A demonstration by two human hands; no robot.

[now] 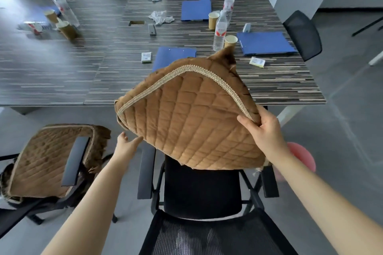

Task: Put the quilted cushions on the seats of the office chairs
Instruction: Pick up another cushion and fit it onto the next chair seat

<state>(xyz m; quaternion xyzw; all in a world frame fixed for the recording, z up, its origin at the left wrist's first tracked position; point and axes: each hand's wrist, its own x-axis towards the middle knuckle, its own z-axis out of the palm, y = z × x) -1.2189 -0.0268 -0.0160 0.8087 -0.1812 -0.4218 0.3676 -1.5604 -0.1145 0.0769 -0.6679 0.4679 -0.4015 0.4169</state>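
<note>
1. Right hand [267,130]: thumb and curled fingers pinch the right edge of the brown quilted cushion [192,118], held tilted above the black chair seat [202,190].
2. Left hand [126,145]: fingers straight, seemingly touching the cushion's near-left edge.
3. Second cushion [43,163]: lies on the left chair [75,160].

Held cushion: brown diamond-quilted square cushion with beige braided trim [190,118], tilted in mid-air above black office chair with mesh back [202,190].
Placed cushion: matching brown quilted cushion [41,163], flat on left chair's seat, apparently fringed.
</note>
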